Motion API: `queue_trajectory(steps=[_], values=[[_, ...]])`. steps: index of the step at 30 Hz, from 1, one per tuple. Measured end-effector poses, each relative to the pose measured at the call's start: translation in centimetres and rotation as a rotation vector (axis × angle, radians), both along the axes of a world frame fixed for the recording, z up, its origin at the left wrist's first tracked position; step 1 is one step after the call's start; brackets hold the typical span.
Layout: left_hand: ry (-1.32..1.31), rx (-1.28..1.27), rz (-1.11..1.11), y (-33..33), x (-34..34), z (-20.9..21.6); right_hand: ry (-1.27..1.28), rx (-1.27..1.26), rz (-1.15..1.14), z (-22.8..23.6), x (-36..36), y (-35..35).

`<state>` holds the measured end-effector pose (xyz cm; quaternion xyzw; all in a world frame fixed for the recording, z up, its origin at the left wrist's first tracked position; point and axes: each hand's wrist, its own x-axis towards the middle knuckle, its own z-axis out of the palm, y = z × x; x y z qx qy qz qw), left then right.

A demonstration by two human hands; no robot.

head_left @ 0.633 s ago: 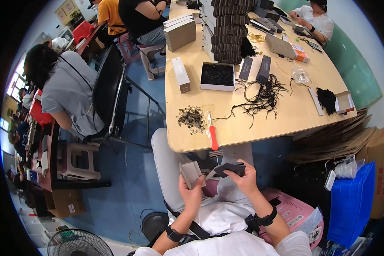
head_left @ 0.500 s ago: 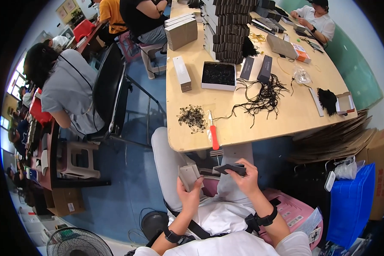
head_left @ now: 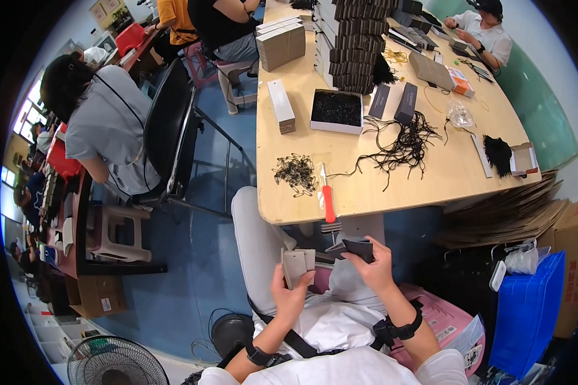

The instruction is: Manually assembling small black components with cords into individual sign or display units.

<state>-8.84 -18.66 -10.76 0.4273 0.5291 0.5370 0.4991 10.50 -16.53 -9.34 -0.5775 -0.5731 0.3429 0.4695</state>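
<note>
Down over the seated person's lap, just below the table edge, the left hand [head_left: 291, 292] holds a small stack of pale grey card pieces [head_left: 298, 265] upright, thumb on the near face and fingers curled behind, so the stack is pinched flat. Beside it the right hand [head_left: 374, 264] grips a small dark flat box [head_left: 358, 249] by its near edge, fingers closed along the top and thumb below. The two things sit close together but I can't tell whether they touch

By the look of it both are light and fairly stiff, thin board that would crease if squeezed across the middle, so edges and corners seem the sensible places to hold. The pale pieces look smooth and could slide over one another if the pinch loosens

Just above the hands, a cutter with a red handle [head_left: 328, 203] lies at the front edge of the wooden table [head_left: 430, 186]. Left of it is a heap of small dark clips [head_left: 295, 172], and to the right a tangle of black cords [head_left: 401, 142]. Further back stand an open white tray of black pieces [head_left: 336, 110], a long white box [head_left: 280, 105] and a tall stack of dark boxes [head_left: 353, 45]. Other people sit working at the far end and at the left, one in a grey shirt [head_left: 106, 128] beside a black chair [head_left: 168, 135]
</note>
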Motion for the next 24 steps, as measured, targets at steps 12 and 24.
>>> queue_trajectory(steps=[12, 24], values=[[0.000, -0.016, -0.059, -0.2, 0.4, -0.2, 0.352, -0.244, -0.048, -0.5, -0.6, 1.3], [-0.055, -0.039, -0.009, 0.6, 2.9, 1.4, 0.519, -0.138, -0.139, -0.4, 0.5, 0.6]])
